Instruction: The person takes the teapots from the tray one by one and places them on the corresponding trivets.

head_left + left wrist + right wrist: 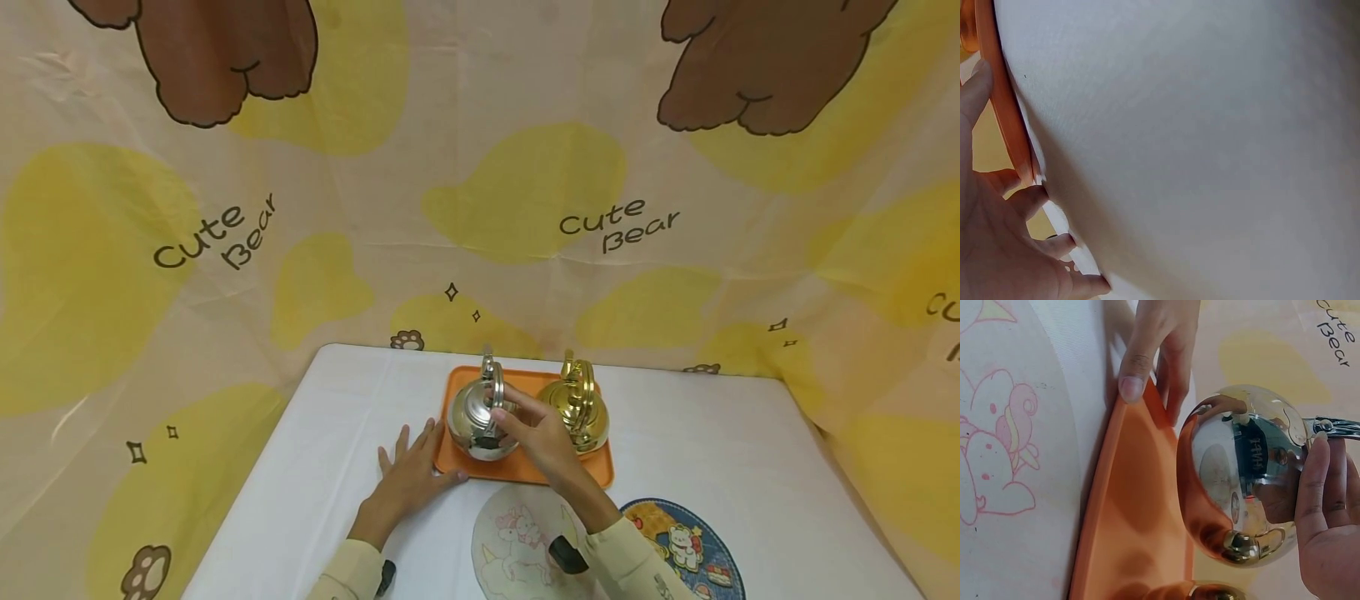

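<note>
A shiny silver teapot [471, 418] stands over the left part of an orange tray [498, 471]. My right hand [546, 437] grips its upright handle, thumb and fingers at the handle's side. In the right wrist view, the fingers are right at the handle joint beside the teapot's mirror-like body [1210, 487]. My left hand [408, 482] rests at the tray's near left corner, fingers spread, thumb on the front rim and fingertips along the left side. A gold teapot [595, 421] of the same shape sits on the tray's right half.
The tray lies on a white-covered table [705, 442]. Nearer to me are a round pale mat [510, 542] with pink drawings and a round blue mat [720, 567] with cartoon prints. A yellow and cream cloth [495, 275] hangs behind the table.
</note>
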The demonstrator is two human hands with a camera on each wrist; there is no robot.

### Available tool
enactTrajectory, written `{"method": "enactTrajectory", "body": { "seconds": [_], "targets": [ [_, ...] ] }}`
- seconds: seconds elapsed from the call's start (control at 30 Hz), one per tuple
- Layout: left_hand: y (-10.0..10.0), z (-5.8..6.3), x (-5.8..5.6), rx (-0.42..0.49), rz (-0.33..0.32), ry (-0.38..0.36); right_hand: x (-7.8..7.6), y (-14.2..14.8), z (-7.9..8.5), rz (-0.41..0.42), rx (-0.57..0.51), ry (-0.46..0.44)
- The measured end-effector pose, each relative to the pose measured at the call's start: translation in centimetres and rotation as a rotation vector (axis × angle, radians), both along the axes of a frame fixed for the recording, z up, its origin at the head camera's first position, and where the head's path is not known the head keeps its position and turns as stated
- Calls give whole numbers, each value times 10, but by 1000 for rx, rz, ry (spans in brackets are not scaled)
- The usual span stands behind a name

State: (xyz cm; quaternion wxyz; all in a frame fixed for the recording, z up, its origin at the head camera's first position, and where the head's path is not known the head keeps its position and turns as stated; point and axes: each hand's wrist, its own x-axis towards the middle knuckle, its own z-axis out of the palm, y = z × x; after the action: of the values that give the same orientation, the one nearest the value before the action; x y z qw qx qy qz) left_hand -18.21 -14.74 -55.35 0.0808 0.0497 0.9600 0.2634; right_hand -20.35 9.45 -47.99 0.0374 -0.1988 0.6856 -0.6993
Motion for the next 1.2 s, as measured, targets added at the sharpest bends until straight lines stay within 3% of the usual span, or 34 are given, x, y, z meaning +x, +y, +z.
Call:
{"method": "enactTrajectory", "body": {
  "seconds": [0.7,1.2],
  "targets": [
    [-1,-3,0,3,-5,20,14,7,11,13,5,32],
    [-2,-4,-1,6,-11,21,23,10,14,28,10,107]
  ]
}}
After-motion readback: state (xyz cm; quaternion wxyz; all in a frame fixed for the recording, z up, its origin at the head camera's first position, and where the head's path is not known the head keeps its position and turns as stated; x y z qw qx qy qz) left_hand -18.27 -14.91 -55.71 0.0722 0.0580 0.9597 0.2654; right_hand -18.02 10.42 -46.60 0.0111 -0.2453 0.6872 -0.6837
